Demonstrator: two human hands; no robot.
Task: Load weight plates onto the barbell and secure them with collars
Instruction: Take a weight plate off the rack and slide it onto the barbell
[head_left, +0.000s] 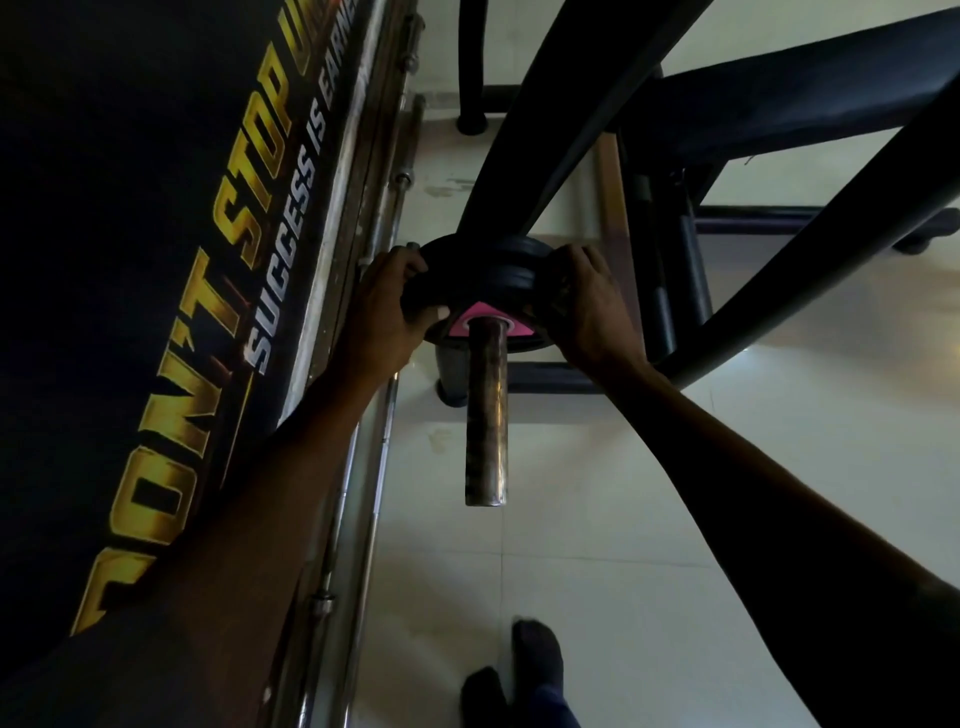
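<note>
A black weight plate (470, 280) with a pink centre label sits on the barbell sleeve (487, 415), far up the sleeve near the rack. The worn metal sleeve points toward me, and its bare end sticks out well past the plate. My left hand (387, 306) grips the plate's left rim, thumb on its face. My right hand (587, 301) holds the right rim. A second plate edge seems to lie behind the first; I cannot tell for sure. No collar is in view.
A black bench frame (779, 249) with slanted tubes rises behind and to the right of the plate. A dark banner with gold lettering (197, 291) covers the wall on the left, and spare bars (374, 467) lie along its base. My feet (519, 680) stand on pale floor tiles.
</note>
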